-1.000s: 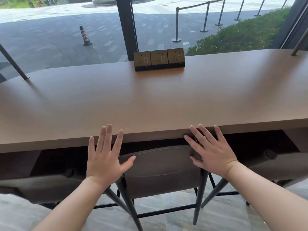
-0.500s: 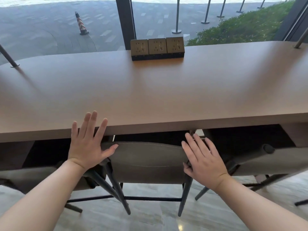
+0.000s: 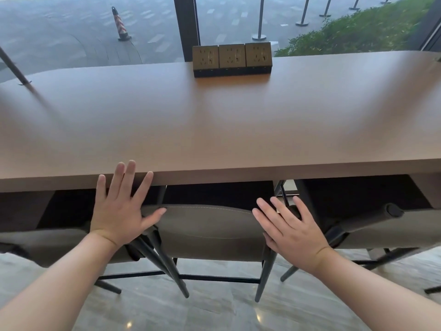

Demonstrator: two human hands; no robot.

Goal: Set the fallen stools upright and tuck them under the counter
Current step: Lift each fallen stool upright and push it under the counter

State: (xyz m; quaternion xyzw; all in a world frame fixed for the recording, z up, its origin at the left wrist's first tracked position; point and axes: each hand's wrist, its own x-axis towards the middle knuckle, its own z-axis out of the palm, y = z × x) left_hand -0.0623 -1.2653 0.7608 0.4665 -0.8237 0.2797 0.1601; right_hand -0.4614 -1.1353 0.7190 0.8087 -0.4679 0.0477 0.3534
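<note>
A grey-brown padded stool (image 3: 210,231) on dark metal legs stands upright, its front part pushed under the brown counter (image 3: 214,130). My left hand (image 3: 119,206) is spread flat at the stool's left corner, fingers straight, thumb touching the seat's edge. Over the stool's right corner my right hand (image 3: 290,228) lies flat with straight fingers. Two more stools stand upright under the counter, one at the left (image 3: 47,244) and one at the right (image 3: 381,230).
A black block of three gold power sockets (image 3: 232,59) sits at the counter's far edge, against a dark window post (image 3: 187,25). A thin metal rod (image 3: 14,65) meets the counter at far left. Grey marble floor (image 3: 214,309) lies below.
The middle stool has slid further under the counter, away from me. Both hands stayed flat at its corners. The view has tilted down slightly.
</note>
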